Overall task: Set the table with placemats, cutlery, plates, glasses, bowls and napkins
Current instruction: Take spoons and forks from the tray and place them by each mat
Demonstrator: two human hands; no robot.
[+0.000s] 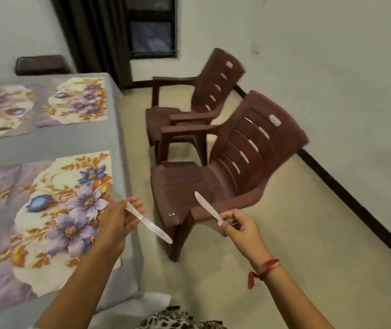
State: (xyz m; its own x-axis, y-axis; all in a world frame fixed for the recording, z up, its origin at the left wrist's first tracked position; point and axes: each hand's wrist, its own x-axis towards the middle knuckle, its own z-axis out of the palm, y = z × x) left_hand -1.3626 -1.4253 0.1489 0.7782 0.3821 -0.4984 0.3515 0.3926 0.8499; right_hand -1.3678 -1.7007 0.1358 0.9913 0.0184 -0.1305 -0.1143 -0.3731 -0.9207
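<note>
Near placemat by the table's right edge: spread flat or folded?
Spread flat. The placemat lies open on the grey tablecloth, flower print up, no fold visible; the left hand hides part of its right edge.

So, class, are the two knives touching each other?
Apart. The head view shows the brown chair plainly visible between the left knife and the right knife.

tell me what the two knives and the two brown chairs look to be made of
Left knife and right knife: probably stainless steel, going by the pale silver colour and soft satin sheen.
Near chair and far chair: likely moulded plastic, glossy reddish brown, with one-piece slotted backs and bright highlights on the near seat's edge.
</note>
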